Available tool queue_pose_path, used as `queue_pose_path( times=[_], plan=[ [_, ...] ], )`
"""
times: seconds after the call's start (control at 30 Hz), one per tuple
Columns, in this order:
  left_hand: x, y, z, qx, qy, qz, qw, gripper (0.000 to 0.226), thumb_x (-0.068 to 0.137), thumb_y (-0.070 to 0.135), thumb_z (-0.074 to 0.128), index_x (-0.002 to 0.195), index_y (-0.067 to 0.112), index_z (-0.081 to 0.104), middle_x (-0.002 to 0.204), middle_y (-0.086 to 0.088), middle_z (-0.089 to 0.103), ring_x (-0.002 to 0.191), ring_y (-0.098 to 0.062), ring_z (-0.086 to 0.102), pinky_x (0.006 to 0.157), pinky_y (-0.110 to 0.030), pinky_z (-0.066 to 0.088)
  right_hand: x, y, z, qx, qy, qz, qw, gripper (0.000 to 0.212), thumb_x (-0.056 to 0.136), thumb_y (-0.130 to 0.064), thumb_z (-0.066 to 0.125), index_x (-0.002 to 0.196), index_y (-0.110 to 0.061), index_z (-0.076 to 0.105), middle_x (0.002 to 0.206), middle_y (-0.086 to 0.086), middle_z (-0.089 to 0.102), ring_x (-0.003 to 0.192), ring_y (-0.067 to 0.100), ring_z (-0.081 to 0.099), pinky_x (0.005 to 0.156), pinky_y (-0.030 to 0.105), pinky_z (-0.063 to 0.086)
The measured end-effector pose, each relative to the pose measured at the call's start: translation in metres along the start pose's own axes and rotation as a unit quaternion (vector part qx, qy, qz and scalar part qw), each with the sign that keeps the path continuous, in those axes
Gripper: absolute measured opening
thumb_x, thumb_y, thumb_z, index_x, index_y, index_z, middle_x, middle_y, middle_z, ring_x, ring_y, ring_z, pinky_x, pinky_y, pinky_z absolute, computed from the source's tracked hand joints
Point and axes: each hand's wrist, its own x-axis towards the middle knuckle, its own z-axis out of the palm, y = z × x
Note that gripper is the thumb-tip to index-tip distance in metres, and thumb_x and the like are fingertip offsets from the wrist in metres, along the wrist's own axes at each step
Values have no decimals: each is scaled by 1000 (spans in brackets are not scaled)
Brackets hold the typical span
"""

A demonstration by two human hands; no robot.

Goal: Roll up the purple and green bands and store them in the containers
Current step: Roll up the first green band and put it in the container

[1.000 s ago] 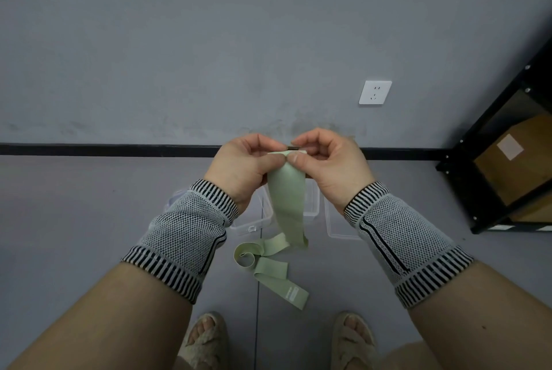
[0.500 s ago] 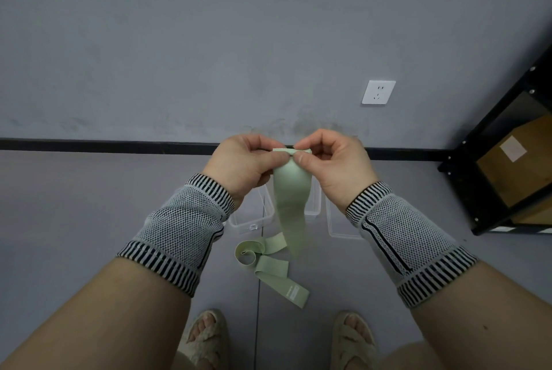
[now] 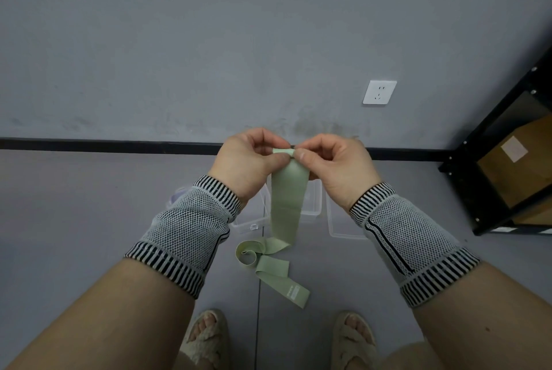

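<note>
A pale green band (image 3: 286, 205) hangs from my two hands down to the grey floor, where its loose end curls and lies flat. My left hand (image 3: 248, 160) and my right hand (image 3: 334, 163) both pinch the band's top end, which is folded over into a small roll between thumbs and fingers. Clear plastic containers (image 3: 313, 205) sit on the floor behind the band, partly hidden by my hands and wrists. A bit of purple (image 3: 174, 198) shows behind my left wrist; what it is I cannot tell.
A clear lid or tray (image 3: 343, 226) lies on the floor at the right. A black metal shelf (image 3: 490, 190) with cardboard boxes stands at the far right. The grey wall carries a white socket (image 3: 379, 92). My sandalled feet (image 3: 206, 339) are at the bottom.
The hands have stayed close together at the band's top end and turned it over a little more; the hanging part has shifted slightly.
</note>
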Motion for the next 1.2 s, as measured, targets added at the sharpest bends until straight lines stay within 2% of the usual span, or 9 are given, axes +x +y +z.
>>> queue_pose_path(
  times=[0.2,0.33,0.47,0.57,0.67,0.83,0.93,1.1,1.2],
  plan=[
    [1,1,4,-13,15,-46,999,12,77,4,72,84,10,64,69,-5,63,58,-12,54,57,-23,45,3,2,1,-1,38,-12,999,13,79,-7,73,74,-18,68,84,26,67,73,26,60,79,51,54],
    [-1,4,4,-14,-3,-43,999,6,81,7,69,79,9,65,64,-5,59,53,-10,50,56,-24,42,1,1,0,9,31,-22,999,17,78,-1,72,76,-16,66,85,26,67,75,24,61,79,45,54],
    [-1,3,3,-17,8,-18,1000,14,82,-2,66,78,10,63,80,-22,61,72,-28,56,70,-37,47,2,1,0,26,21,-11,999,22,78,4,70,77,-18,65,79,8,69,76,17,64,81,38,56],
    [-1,3,1,-16,14,-10,1000,16,80,-4,66,77,11,63,83,-23,62,77,-31,58,76,-41,48,2,1,-1,30,8,12,999,15,81,-4,70,81,-18,68,84,13,71,83,28,69,82,45,57],
    [-1,1,0,2,11,-5,1000,18,79,-6,67,78,11,63,83,-18,65,78,-27,62,78,-39,53,1,-1,-1,22,-3,23,999,11,85,-6,67,80,-16,69,81,14,71,78,26,69,78,48,57],
    [-2,2,2,-45,11,-40,998,19,80,-2,68,90,13,61,78,-5,67,70,-16,63,66,-26,53,1,-2,-2,25,33,13,999,15,82,-5,70,74,-18,70,80,16,71,77,32,68,79,51,56],
    [0,0,3,30,15,-19,999,19,78,5,73,91,15,63,74,0,68,63,-10,60,62,-23,50,1,0,-2,14,57,2,998,15,80,-5,72,73,-19,69,79,15,70,81,37,67,79,51,56],
    [1,-2,4,93,34,26,995,20,79,2,70,84,21,66,77,-4,71,74,-16,67,79,-31,55,3,3,0,-15,59,-9,998,21,78,-6,73,71,-24,67,73,6,67,71,20,61,77,46,56],
    [1,-2,1,87,24,23,996,21,80,0,68,85,20,67,82,-7,72,78,-17,68,81,-30,55,3,4,0,-36,50,-17,998,21,78,-6,73,72,-25,65,76,10,66,69,16,57,73,38,54]
  ],
)
